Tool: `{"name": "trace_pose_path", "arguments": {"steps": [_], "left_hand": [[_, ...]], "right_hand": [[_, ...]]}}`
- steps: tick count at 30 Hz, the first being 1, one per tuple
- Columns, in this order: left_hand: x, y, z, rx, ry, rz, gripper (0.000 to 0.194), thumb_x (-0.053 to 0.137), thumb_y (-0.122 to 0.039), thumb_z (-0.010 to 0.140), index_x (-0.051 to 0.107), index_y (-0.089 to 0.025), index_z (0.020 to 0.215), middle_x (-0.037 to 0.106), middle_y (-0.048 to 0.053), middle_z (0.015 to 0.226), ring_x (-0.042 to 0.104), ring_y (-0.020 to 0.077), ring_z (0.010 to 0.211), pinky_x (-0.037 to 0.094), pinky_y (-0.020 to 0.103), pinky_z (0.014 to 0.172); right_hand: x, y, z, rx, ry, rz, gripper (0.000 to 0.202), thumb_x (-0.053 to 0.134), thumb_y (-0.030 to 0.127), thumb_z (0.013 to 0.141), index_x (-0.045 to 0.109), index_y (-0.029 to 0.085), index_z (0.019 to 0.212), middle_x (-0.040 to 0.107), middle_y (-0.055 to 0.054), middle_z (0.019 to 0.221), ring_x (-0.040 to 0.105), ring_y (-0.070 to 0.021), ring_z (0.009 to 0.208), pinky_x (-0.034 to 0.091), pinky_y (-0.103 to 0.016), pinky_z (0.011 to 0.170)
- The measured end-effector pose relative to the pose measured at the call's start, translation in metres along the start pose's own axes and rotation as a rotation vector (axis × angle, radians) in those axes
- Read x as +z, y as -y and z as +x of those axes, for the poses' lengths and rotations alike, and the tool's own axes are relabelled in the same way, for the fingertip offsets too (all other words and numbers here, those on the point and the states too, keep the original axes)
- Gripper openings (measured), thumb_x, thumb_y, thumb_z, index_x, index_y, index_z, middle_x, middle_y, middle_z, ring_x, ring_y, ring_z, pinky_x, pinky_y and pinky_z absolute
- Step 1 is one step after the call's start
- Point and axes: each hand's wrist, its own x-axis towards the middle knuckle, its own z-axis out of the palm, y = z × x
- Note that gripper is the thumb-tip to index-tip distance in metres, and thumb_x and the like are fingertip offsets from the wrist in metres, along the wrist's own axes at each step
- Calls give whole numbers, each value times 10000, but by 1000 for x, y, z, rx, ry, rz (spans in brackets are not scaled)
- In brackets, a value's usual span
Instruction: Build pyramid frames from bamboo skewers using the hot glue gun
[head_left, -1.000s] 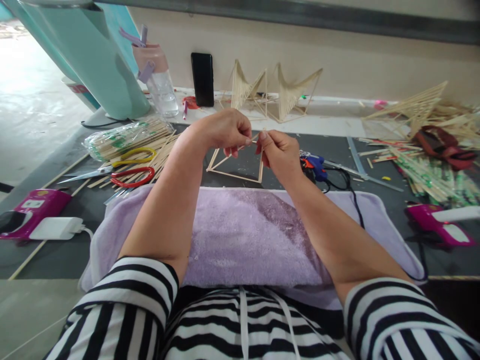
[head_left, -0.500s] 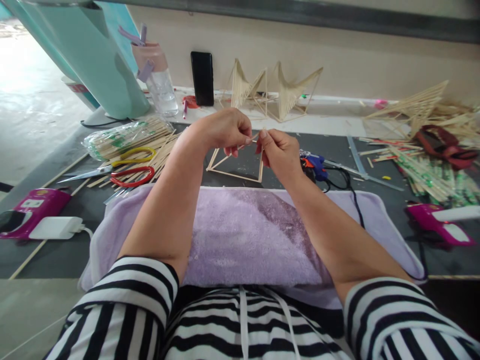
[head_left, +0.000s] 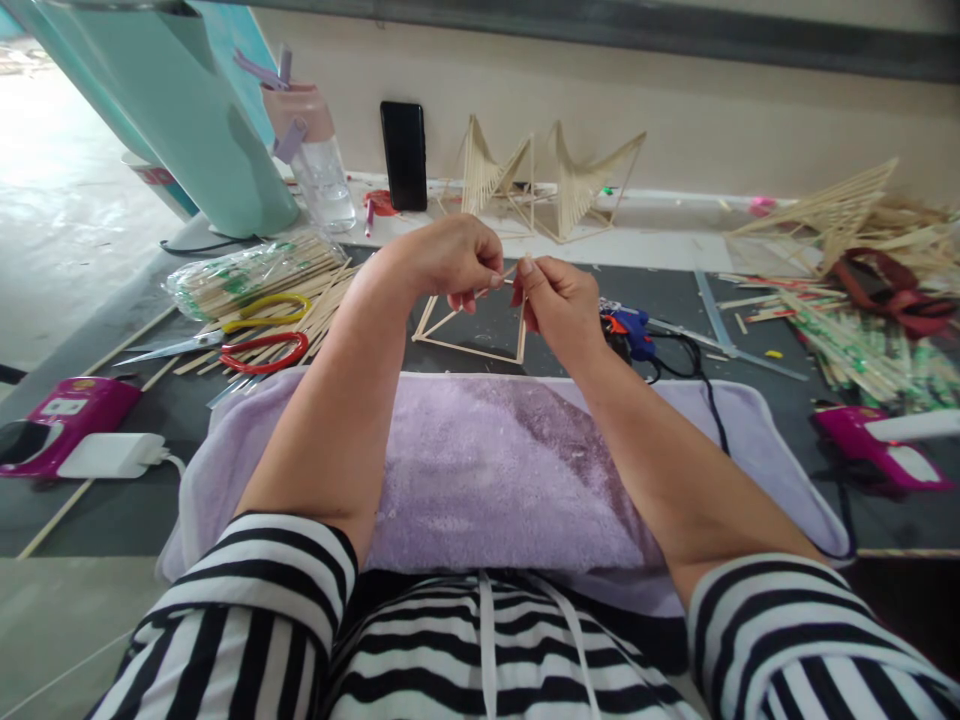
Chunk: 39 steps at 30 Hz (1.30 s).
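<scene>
Stick frame [head_left: 469, 350], light wood, is over dark table [head_left: 112, 520], just past far edge of purple towel [head_left: 480, 500]; can't tell if all of it touches the tabletop. Dark table spans most of the view. Teal column [head_left: 187, 110], far L, looks tilted. Purple towel is spread along near edge, w/ forearms over it. Loose sticks [head_left: 326, 310] lie L of stick frame, nr a clear plastic bag w/ more. Stick models [head_left: 487, 180], a pair, stand behind, by the wall. Clear bottle [head_left: 319, 175] w/ pink top is upright nr column's base. Scissors [head_left: 211, 342], red + yellow handles, lie on loose sticks. R hand [head_left: 559, 295] pinches stick frame's upper corner btwn thumb & index. L hand [head_left: 457, 262], wrist bent, has thumb + fingertips closed on a thin stick [head_left: 511, 271], just beside R hand; exact contact partly hidden. Blue glue gun [head_left: 636, 335] lies R of R hand. Black phone [head_left: 403, 157] leans on wall. Pink pen [head_left: 370, 218] sits nr phone's foot.
</scene>
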Motion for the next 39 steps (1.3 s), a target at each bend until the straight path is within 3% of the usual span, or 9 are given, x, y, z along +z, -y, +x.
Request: {"name": "trace_pose_path", "arguments": {"steps": [3,12,18,24,30,35,39], "left_hand": [[-1,-1,0,0,30,11,88,651,-161,707,638,-189,624,559,-16,511,682,180,651,507,280,588],[3,4,1,-13,-98,-16,94,665,-115,680,641,-194,636,550,-13,510,703,221,752,524,317,639],[2,-1,-2,-43,-121,-30,112,673,-101,686,623,-183,627,541,-12,518,699,218,748,515,313,632],[0,0,0,-4,21,-1,99,669,-154,699,627,-190,618,560,-12,535,683,187,686,501,292,608],[0,0,0,-1,-34,-14,92,666,-127,698,640,-181,629,561,-14,531,689,185,692,508,289,616],[-3,-12,-5,-59,87,47,95,625,-137,738,630,-161,646,550,-24,517,689,155,684,496,245,632],[-4,-15,-7,-85,106,63,76,608,-153,765,635,-151,694,568,-24,548,693,144,713,487,227,656]], "right_hand": [[0,1,0,-2,-1,-2,528,481,696,851,583,224,635,486,37,459,479,-105,417,391,-261,470],[0,0,0,9,2,-14,513,476,672,868,583,223,643,478,30,470,523,-120,472,388,-258,484],[1,0,0,2,-9,-4,502,489,659,869,587,223,640,507,27,499,500,-110,447,383,-264,478],[0,1,-1,3,1,-19,501,481,661,874,587,229,644,500,28,486,519,-116,465,391,-261,484],[1,-4,0,-10,-12,0,503,475,652,882,586,223,646,489,30,477,511,-113,449,390,-263,482],[2,-8,1,-39,-19,10,516,466,659,882,578,215,644,466,44,456,477,-98,415,383,-246,470],[3,-8,1,-49,-27,7,513,465,652,886,578,210,652,485,45,479,479,-91,421,381,-237,474]]}}
